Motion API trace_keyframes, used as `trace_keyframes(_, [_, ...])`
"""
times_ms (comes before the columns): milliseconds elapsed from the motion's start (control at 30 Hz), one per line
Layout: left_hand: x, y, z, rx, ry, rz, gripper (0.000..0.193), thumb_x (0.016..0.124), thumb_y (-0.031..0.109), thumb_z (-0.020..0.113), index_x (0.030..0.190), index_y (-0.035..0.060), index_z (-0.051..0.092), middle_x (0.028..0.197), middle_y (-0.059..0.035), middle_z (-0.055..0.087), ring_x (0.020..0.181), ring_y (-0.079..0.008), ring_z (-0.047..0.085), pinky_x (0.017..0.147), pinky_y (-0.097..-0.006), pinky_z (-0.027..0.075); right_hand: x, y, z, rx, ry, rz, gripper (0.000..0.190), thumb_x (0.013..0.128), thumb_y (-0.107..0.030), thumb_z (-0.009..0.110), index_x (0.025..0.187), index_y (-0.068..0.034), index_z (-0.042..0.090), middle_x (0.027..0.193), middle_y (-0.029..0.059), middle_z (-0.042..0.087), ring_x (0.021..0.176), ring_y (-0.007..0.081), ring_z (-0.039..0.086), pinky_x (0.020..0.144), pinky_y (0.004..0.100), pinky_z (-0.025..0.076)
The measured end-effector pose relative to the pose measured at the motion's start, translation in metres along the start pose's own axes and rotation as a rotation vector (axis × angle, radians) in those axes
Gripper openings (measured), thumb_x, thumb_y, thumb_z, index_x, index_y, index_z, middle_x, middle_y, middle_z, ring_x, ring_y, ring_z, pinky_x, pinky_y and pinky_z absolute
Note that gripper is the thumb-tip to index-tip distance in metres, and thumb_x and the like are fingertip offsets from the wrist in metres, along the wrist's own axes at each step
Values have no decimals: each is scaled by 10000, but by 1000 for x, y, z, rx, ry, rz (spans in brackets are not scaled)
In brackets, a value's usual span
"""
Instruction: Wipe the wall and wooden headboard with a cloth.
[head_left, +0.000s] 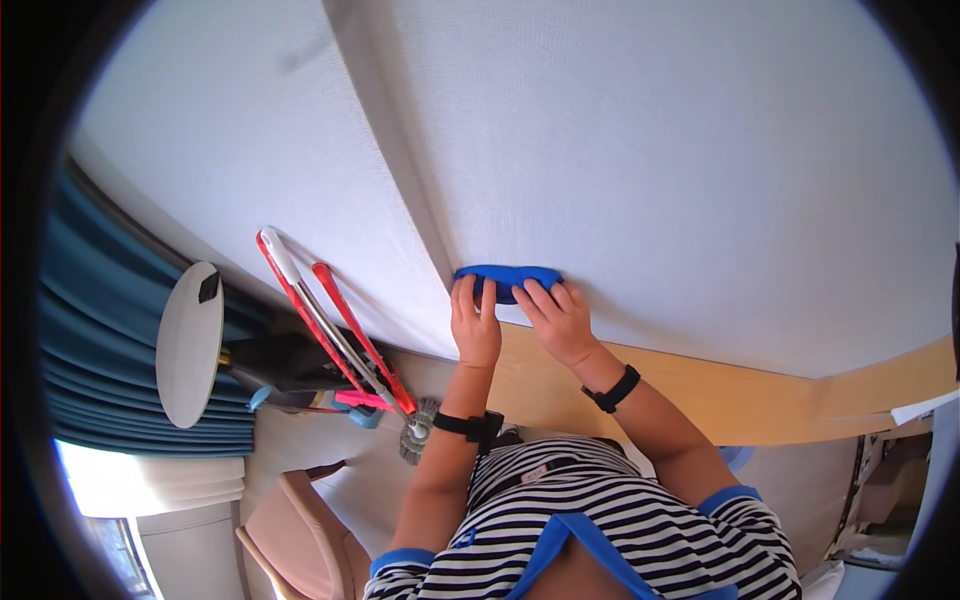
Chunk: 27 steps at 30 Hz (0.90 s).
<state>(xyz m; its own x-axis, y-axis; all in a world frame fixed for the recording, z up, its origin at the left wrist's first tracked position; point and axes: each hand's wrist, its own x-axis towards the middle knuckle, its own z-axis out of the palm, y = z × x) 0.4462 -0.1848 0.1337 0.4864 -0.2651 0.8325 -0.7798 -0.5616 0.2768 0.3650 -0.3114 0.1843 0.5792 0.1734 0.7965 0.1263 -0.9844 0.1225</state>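
A folded blue cloth (510, 275) lies flat against the white wall (675, 172), beside the vertical step (397, 157) in that wall. My left hand (475, 322) has its fingers spread over the cloth's left part, close to the step. The fingers of my right hand (556, 319) are bent over its right part. Both thumbs are largely hidden, and so is the side of the cloth facing the wall. Just below the hands runs a light wooden surface (652, 382) along the wall.
Red- and white-handled cleaning tools (322, 315) lean at the left, with a grey mop head (420, 431) on the floor. A round white panel (190, 345) stands before the teal curtain (97, 300). A pink chair (296, 532) is at lower left.
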Motion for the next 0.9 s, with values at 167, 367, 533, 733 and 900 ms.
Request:
trace_keyframes(167, [8,6,-3,-49,-7,-16,375,779,-69,556,1137,42,581,1199,-201,500,1071,-414,515,861,-468,487,9,4,-12,36,-20,15,291,737,-122,588,1011,-60,661,1087,49,590,896,207,532,783,337,439])
trace_keyframes(367, [105,25,-35,4,240,102,344,802,-78,555,1125,29,601,1189,-195,527,1070,-381,526,911,-452,440,89,17,-51,-10,245,6,299,740,-126,595,1027,-72,661,1095,51,591,879,216,525,783,345,426])
trace_keyframes(533, [134,34,-45,-5,277,164,343,803,-69,559,1128,32,605,1202,-193,525,1080,-380,517,930,-460,426,101,20,-56,-57,333,53,292,738,-129,599,1017,-85,672,1101,35,590,857,205,510,775,341,417])
trace_keyframes(733, [63,15,-13,-14,162,153,361,784,-62,555,1115,65,622,1186,-177,521,1075,-371,503,877,-451,466,38,15,-26,-45,195,25,282,736,-130,603,1004,-95,684,1099,12,589,836,174,504,760,313,420])
trace_keyframes(900, [18,-5,3,0,50,189,410,759,-100,534,1128,62,612,1183,-172,519,1071,-372,496,872,-447,465,4,10,-8,-15,58,-16,305,728,-130,616,1022,-100,693,1104,13,588,882,183,512,777,327,426])
